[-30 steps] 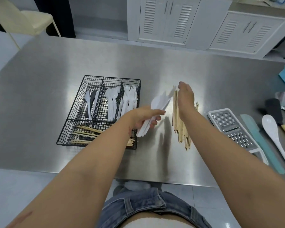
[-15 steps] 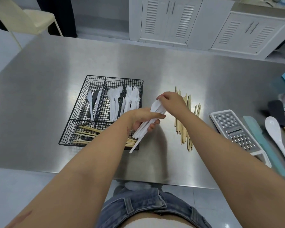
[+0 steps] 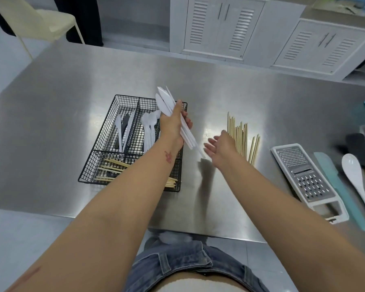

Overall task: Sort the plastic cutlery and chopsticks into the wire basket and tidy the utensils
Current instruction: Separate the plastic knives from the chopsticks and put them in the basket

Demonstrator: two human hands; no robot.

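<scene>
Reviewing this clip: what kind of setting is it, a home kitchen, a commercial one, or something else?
Probably a commercial-style or training kitchen prep area, though that is a guess. The work surface is a large stainless steel table, white louvred cabinets line the far wall, and a flat grater lies beside a white spoon.

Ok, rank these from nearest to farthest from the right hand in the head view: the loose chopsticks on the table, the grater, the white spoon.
From the right hand:
1. Loose chopsticks, just behind its fingers.
2. Grater, farther right on the table.
3. White spoon, beyond the grater near the right edge.
</scene>
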